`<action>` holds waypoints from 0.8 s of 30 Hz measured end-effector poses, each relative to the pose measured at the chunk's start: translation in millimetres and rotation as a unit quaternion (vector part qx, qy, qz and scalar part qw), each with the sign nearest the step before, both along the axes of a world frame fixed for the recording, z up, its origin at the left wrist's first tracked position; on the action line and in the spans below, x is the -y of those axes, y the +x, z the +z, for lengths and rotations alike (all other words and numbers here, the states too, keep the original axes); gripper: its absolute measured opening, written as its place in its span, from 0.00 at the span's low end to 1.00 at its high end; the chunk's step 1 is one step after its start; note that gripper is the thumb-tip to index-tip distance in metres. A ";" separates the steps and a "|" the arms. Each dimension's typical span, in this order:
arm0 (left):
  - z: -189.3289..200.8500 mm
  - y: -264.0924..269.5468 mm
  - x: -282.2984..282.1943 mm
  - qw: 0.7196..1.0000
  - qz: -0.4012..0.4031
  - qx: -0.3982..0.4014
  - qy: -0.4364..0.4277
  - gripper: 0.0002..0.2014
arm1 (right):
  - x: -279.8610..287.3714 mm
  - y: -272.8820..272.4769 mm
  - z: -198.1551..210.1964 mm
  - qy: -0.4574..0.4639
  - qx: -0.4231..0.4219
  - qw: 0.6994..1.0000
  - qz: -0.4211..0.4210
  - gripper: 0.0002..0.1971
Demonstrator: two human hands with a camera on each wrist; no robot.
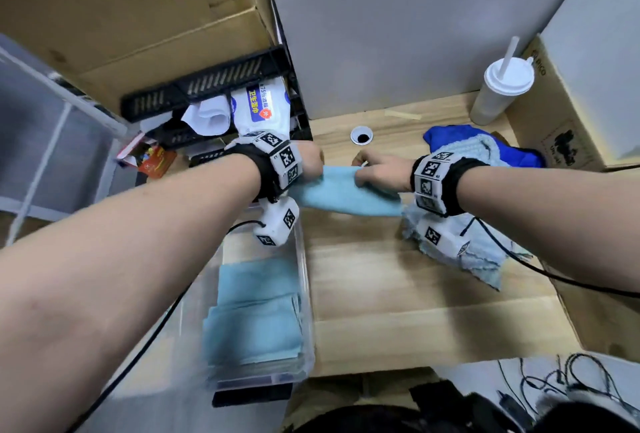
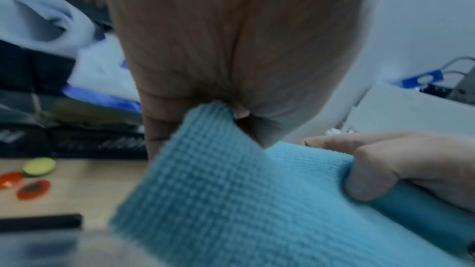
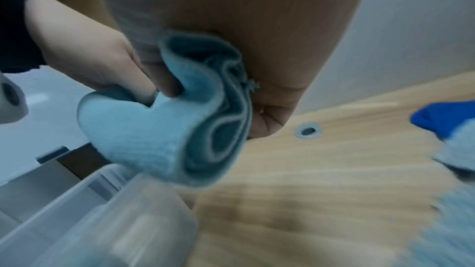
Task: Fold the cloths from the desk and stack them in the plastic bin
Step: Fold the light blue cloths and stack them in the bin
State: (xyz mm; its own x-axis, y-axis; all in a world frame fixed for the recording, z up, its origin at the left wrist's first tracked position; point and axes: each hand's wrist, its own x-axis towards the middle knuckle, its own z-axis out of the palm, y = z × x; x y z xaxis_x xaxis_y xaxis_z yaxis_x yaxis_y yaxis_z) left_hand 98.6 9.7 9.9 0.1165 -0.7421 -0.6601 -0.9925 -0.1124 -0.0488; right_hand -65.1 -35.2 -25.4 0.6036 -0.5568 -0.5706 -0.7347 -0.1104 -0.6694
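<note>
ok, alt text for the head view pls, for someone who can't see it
Both hands, left hand and right hand, hold a folded light blue cloth above a wooden desk. Folded blue cloths lie in a clear plastic bin at left; unfolded cloths wait at right.

Left hand (image 2: 231,48): fills the upper middle, pinching a corner of the cloth.
Cloth (image 2: 218,200): light blue, waffle-textured, hanging down and across to the right.
Right hand (image 2: 401,165): at the right, fingers curled over the cloth's folded edge.
Desk (image 2: 85,194): wood-coloured, far left, with round red and yellow discs (image 2: 33,178) on it.
</note>
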 end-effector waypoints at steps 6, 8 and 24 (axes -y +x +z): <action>43.6 69.0 -61.4 0.999 0.034 0.016 -0.009 0.15 | -40.3 67.5 31.6 -0.060 0.024 0.991 0.119 0.21; 41.0 85.6 -91.1 0.999 0.034 0.030 0.018 0.14 | -63.7 87.0 27.0 -0.079 0.026 0.982 0.172 0.20; -77.3 108.8 -193.4 0.997 0.019 0.004 0.074 0.12 | -168.3 134.1 -51.5 -0.231 -0.199 0.833 0.462 0.11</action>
State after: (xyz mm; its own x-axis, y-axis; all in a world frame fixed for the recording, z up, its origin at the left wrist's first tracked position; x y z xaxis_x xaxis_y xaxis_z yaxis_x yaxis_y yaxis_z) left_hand 207.4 203.1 -67.4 0.1485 -0.6321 -0.7605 -0.9871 -0.1416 -0.0751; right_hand 68.9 133.1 -76.9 0.7107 -0.1752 -0.6813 -0.3473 -0.9296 -0.1233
